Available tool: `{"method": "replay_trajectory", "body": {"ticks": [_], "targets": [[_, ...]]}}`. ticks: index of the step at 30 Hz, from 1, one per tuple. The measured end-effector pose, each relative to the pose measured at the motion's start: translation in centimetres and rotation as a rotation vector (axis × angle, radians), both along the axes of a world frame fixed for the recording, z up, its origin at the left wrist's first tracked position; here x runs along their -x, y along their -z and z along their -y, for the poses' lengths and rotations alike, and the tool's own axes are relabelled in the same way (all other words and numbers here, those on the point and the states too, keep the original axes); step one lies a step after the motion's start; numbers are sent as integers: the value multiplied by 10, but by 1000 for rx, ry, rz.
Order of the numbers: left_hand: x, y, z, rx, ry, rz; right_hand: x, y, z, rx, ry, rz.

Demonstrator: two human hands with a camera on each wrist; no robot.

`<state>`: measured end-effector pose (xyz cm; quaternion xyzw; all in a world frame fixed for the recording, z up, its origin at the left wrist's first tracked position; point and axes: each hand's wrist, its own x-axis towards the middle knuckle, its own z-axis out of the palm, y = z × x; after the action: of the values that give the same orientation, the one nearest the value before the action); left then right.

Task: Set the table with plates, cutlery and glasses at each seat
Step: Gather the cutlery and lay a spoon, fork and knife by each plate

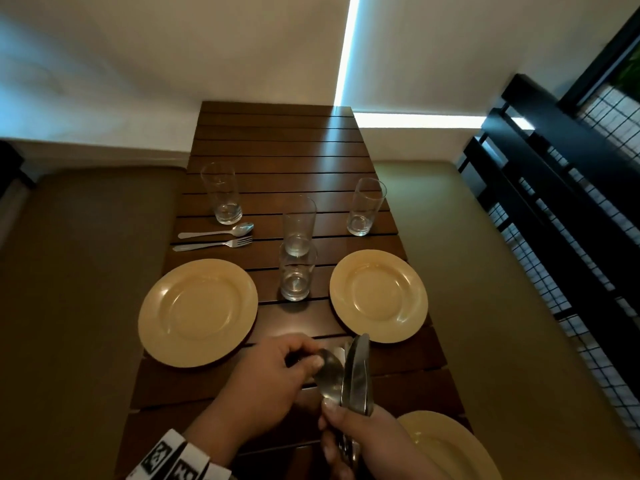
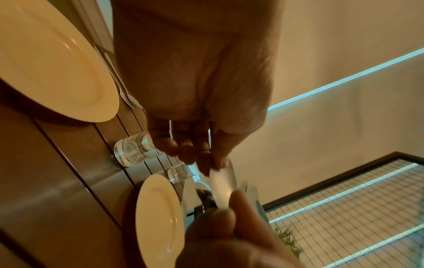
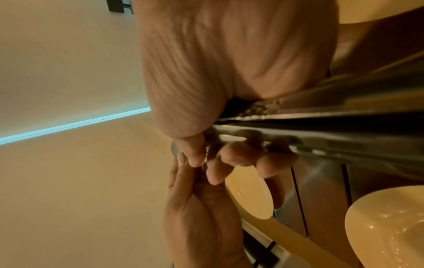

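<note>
Pinching one spoon (image 1: 329, 372) with the left hand (image 1: 273, 379), the person is drawing it slowly (the right hand (image 1: 363, 441) is gripping the cutlery bundle (image 1: 358, 375)).

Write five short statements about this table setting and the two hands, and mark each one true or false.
1. Four glasses stand on the table. True.
2. The right hand holds a bundle of cutlery. True.
3. The spoon and fork on the table lie on the left plate. False: they lie on the wood beyond that plate, near the far left glass.
4. The left hand rests flat on the table. False: its fingers pinch a spoon from the bundle.
5. Three plates are in view. True.
</note>
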<state>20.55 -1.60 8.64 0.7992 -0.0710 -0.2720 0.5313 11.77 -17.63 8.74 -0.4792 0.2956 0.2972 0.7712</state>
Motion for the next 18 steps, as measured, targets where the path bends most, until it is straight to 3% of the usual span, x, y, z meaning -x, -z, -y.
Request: {"method": "replay_trajectory", "body": {"ticks": [5, 8, 11, 15, 18], "targets": [[16, -15, 8, 15, -26, 4, 3, 3, 9, -82, -28, -2], [19, -27, 15, 38, -75, 109, 5, 3, 12, -89, -21, 10], [17, -39, 29, -1, 24, 215, 7, 2, 14, -64, -29, 13], [0, -45, 45, -22, 158, 154, 9, -5, 18, -69, -108, 17], [-11, -46, 51, -13, 164, 126, 10, -11, 22, -113, -171, 16]]}}
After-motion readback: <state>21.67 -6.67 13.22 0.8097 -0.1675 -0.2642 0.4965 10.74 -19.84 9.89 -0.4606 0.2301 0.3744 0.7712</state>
